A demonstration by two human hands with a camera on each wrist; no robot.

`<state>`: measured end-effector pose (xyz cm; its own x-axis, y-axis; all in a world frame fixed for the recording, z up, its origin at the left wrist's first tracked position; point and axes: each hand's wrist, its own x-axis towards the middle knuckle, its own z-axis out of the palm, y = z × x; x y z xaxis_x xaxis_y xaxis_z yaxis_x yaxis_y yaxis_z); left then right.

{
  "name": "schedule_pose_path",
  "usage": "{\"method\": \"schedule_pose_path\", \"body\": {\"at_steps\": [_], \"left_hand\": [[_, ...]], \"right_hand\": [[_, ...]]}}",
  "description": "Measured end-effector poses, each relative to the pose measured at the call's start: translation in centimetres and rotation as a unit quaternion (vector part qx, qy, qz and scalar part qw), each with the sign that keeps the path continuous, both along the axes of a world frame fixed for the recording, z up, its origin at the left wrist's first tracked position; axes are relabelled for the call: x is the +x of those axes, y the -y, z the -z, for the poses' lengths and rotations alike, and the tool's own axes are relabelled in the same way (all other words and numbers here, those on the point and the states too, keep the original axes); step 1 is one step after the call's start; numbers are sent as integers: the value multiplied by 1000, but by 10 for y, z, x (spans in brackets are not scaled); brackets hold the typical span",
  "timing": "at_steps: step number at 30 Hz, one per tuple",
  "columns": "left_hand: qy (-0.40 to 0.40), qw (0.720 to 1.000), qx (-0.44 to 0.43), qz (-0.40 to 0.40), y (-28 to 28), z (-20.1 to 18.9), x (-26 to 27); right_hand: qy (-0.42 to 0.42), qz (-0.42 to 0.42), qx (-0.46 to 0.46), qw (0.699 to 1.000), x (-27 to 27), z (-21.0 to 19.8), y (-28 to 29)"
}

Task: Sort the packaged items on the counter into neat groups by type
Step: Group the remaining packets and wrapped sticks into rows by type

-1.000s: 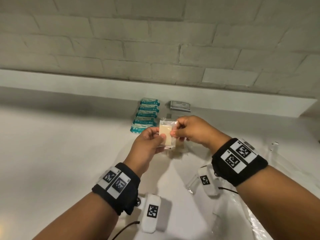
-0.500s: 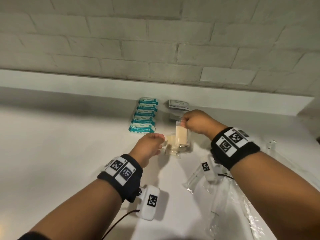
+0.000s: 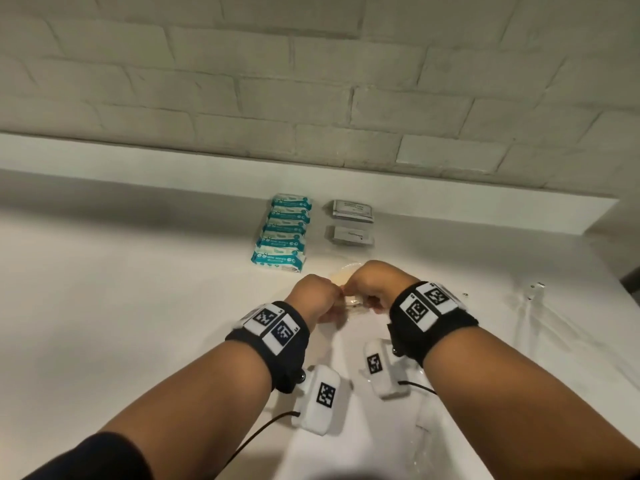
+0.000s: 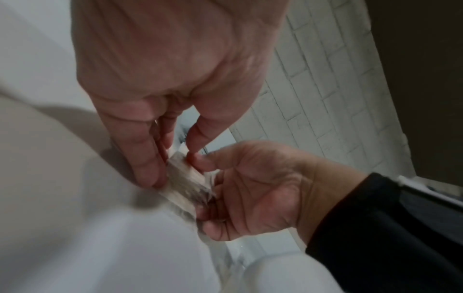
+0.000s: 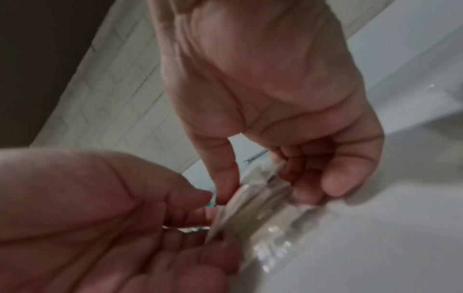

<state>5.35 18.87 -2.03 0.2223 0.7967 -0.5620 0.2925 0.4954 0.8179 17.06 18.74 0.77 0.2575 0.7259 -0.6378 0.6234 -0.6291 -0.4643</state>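
Clear plastic packets (image 3: 351,299) with a beige pad inside, small stack, at frame centre in the head view, pinched between both hands just above or on the counter (image 3: 138,306); contact with the counter can't be told. Left hand (image 3: 313,296) has thumb and fingers curled on the stack's left edge; right hand (image 3: 372,284) pinches the right edge, fingers curled. Wrist views are blurred but show the crinkly film edge-on between the fingertips (image 4: 192,160).

Judgement: very light, thin, floppy and slick film, so the packets likely slide against each other. Best hold is along the opposite edges, squaring the stack, with gentle pressure.

Above the hands, upper centre: a row of teal wipe packs (image 3: 282,233), overlapped and tidy. Just right of them are two grey flat packs (image 3: 351,223), one behind the other. Lower right: loose clear bags (image 3: 420,445) on the counter. Far right: a small clear item (image 3: 535,291), too small to identify.
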Motion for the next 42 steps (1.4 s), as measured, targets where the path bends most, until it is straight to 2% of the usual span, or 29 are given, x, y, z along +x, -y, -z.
{"method": "schedule_pose_path", "body": {"at_steps": [4,7,10,13,14,18,22,29,34,37,39,42], "left_hand": [[18,1000,-5,3,3,1,-3],[9,1000,24,-4,3,-1,-9],[38,995,77,-58,3,-4,-14],[61,992,98,-60,4,-3,-16],[63,992,96,-54,5,-2,-16],[66,991,114,-21,6,5,-13],[64,990,128,8,10,7,-9],[79,988,129,23,6,19,-1],[14,988,153,11,-3,28,-6],[-20,985,169,-6,-5,27,-7],[-4,987,156,-33,-5,22,-5],[48,991,122,-30,-9,15,4]], "right_hand": [[-39,11,41,998,-5,1,6],[-20,-19,128,991,-6,-1,11],[57,-81,220,971,-5,-11,15],[212,-191,208,936,-10,-5,18],[240,-212,195,927,-12,0,19],[265,-223,167,923,-4,10,26],[206,-227,156,939,0,8,34],[192,-289,180,921,0,9,39],[224,-272,202,914,3,9,36],[214,-241,179,930,8,11,31],[148,-183,184,954,14,6,24],[-38,-89,192,977,18,-4,17]]}}
